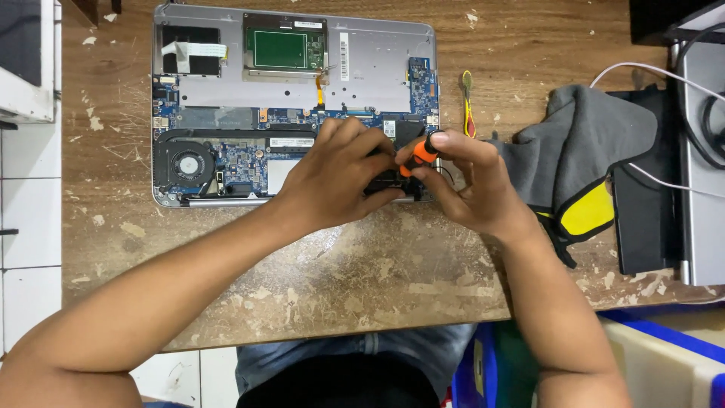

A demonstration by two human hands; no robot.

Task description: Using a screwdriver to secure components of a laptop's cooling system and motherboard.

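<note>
An opened silver laptop (294,102) lies bottom-up on the worn wooden desk (377,272), its blue circuit board, round black fan (185,162) and green card exposed. The right hand (472,189) pinches an orange-and-black screwdriver (418,157) in its fingers over the board's right part. The left hand (332,181) rests there too, fingers curled against a black component. A grey cloth (574,143) lies just right.

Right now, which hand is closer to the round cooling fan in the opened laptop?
The left hand. It rests over the laptop's lower middle, to the right of the cooling fan. The right hand is farther right, at the laptop's edge, holding an orange-handled screwdriver.
</note>
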